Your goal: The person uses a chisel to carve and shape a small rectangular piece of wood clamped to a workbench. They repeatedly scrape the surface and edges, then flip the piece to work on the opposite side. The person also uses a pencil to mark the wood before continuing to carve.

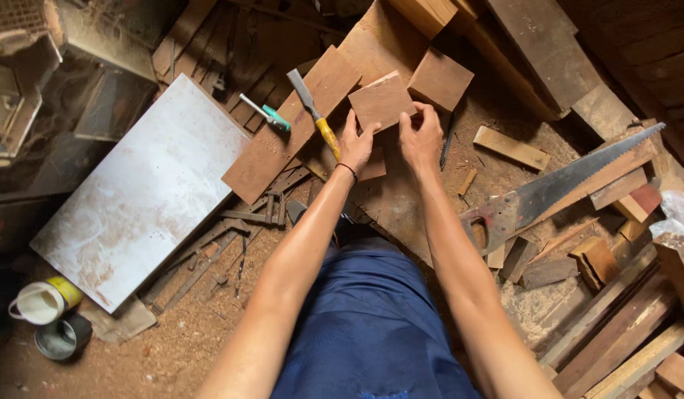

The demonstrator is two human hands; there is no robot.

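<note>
Sawdust-strewn floor, scattered timber offcuts.
Both arms reach forward; left hand and right hand pinch a square wood block by its lower edge.

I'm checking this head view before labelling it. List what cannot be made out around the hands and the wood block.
- Underside of the square wood block: faces away, head view.
- Fingertips of the left hand and right hand: partly behind the block.
- Handsaw handle: partly covered by the right forearm.
- Blue trousers: cut off by the bottom edge.
</note>
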